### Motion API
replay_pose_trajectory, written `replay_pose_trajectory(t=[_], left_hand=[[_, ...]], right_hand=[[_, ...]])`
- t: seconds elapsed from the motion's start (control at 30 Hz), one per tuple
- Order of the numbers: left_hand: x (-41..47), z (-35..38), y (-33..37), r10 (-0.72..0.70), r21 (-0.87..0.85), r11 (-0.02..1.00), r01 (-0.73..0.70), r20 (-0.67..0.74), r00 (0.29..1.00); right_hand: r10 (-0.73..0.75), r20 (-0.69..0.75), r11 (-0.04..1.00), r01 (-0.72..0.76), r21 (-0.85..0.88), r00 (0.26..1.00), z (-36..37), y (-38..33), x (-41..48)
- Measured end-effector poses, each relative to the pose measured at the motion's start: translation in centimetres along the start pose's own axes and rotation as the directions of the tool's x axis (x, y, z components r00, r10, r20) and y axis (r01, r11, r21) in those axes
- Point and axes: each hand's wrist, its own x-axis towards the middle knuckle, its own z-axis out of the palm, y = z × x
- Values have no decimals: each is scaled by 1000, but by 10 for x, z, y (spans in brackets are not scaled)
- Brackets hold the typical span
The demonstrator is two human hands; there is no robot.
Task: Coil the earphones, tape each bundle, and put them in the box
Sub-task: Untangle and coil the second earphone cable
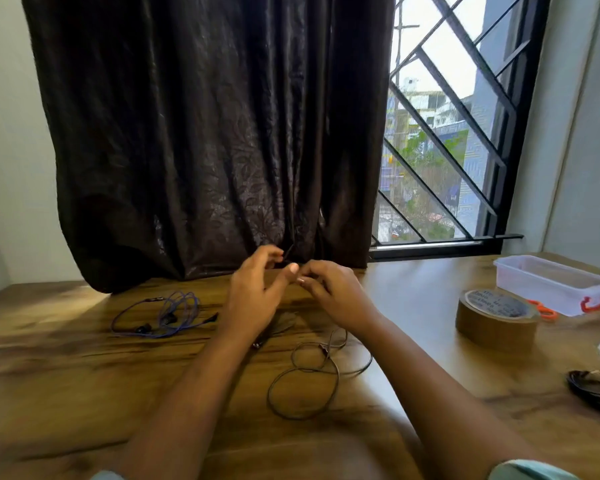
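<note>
Earphones in blue (pixel 160 315) lay near the table's left edge. Left hand (pixel 253 296) pinched the plug end of the black earphones (pixel 337 375); right hand (pixel 336 296) pinched the cable just beside it, slack looped mid-table. Coiling called for even, snug loops. Box (pixel 534 289) stood at the far right corner.

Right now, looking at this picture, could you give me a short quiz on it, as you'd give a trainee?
1. True or false: the purple earphones lie on the table, touched by neither hand.
2. The left hand and the right hand are raised over the table, fingers curled on a thin cable. Which earphones does it belong to?
3. Which lies closest to the tape roll? A the orange scissors; B the purple earphones; C the left hand.
Key: 1 true; 2 the black earphones, whose slack loops lie on the table below the hands; 3 A.
</note>
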Motion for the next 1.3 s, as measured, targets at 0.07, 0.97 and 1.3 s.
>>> replay_pose_trajectory(t=[0.07,0.97,1.3], left_hand=[[-1,7,3,-58,-200,976,90,160,985],[9,-18,-34,-454,3,866,500,423,784],[0,0,11,-263,-466,651,599,602,754]], right_hand=[[-64,9,998,64,1,998,3,-6,1],[434,-399,874,-485,-32,808,-25,20,-5],[-30,-47,1000,30,-5,998,3,-1,-2]])
